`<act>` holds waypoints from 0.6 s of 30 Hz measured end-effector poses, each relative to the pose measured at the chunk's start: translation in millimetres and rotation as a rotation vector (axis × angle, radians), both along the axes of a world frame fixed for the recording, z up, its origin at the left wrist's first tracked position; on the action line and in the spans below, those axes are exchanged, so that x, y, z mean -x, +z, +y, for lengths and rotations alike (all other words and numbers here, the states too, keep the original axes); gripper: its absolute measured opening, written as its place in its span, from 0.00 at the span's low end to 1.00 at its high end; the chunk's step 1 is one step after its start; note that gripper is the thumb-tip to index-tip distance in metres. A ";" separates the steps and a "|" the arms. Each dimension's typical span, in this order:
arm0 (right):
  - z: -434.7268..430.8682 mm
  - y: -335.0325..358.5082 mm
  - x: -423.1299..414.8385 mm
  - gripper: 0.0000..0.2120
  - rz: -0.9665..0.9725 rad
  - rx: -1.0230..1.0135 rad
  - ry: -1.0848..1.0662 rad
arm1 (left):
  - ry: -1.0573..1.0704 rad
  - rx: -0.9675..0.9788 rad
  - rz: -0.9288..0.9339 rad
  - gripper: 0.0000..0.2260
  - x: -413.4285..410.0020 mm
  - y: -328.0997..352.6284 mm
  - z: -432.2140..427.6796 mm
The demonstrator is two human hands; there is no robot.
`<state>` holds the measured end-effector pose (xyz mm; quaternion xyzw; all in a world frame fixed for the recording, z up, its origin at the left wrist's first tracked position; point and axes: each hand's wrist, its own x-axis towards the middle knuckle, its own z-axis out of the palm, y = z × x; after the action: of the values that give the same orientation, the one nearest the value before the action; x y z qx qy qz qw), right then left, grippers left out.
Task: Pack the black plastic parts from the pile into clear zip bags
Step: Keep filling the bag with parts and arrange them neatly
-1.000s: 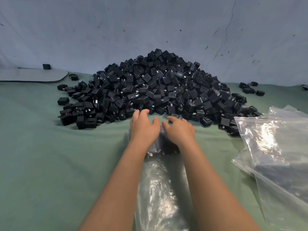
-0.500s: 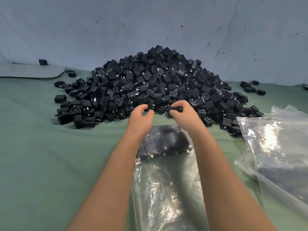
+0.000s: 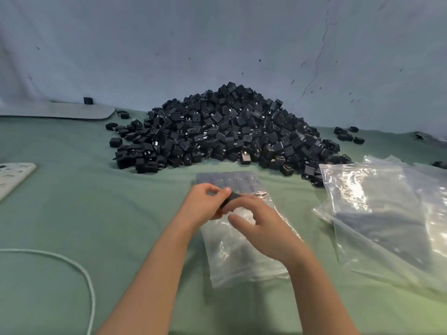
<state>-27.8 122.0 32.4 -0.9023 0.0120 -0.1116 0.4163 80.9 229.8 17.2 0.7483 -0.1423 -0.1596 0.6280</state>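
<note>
Hands together above a clear zip bag (image 3: 242, 259), both clamped on one black part (image 3: 234, 197): left hand (image 3: 205, 201) pinching its far end with thumb and curled fingers, right hand (image 3: 258, 223) curling fingertips over its near end. Most of that part covered by fingers, shape hard to make out. Bag flat on green cloth (image 3: 96, 209), its middle hidden under the right hand and wrist. Packed parts (image 3: 227, 181) in the bag's far end, blurred behind plastic, number impossible to tell. Both forearms cut off at the bottom edge.

Pile (image 3: 229, 131) just beyond the bag, against the wall, far too many pieces to count. Loose parts (image 3: 348, 135) at right, apart from the pile, about five. One stack of bags (image 3: 387, 213) on the right, cut off by the edge, layers hard to separate. One white cable (image 3: 81, 269) looping at lower left, both ends out of view. One white object (image 3: 14, 172) at the left edge, mostly cut off. One grey mat (image 3: 60, 112) at back left.
</note>
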 end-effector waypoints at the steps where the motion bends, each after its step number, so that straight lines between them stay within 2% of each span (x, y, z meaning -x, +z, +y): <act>1: 2.7 -2.2 6.6 0.09 0.009 0.051 0.019 | -0.010 -0.013 0.001 0.10 6.4 -0.2 0.3; 3: 5.3 -5.4 19.3 0.12 0.004 0.117 0.004 | 0.005 -0.036 -0.012 0.12 19.5 -1.0 0.1; 5: 2.7 -7.7 33.4 0.15 -0.027 0.111 -0.071 | 0.027 -0.096 -0.106 0.15 34.1 -4.7 2.4; 8: -7.8 -11.5 56.8 0.15 -0.089 -0.050 -0.229 | -0.191 -0.282 -0.391 0.22 60.3 -23.7 9.2; 10: -10.8 -13.0 69.5 0.14 -0.113 -0.228 -0.277 | -0.382 -0.497 -0.543 0.26 74.2 -39.3 11.6; 12: -9.2 -14.1 78.3 0.14 -0.115 -0.312 -0.265 | -0.442 -0.682 -0.654 0.25 78.7 -49.3 11.2; 13: -7.7 -14.5 81.3 0.13 -0.109 -0.317 -0.246 | -0.437 -0.713 -0.692 0.22 78.6 -50.8 10.5; 15: -4.6 -14.0 85.5 0.11 -0.089 -0.308 -0.205 | -0.404 -0.648 -0.692 0.16 77.7 -50.4 8.6; 18: -1.8 -13.0 89.2 0.11 -0.054 -0.228 -0.187 | -0.302 -0.428 -0.520 0.15 77.5 -44.2 8.3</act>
<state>-117.0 120.3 19.4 -0.8408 0.0976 -0.1720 0.5040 3.4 238.2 -27.0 0.8488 -0.3694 -0.0813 0.3694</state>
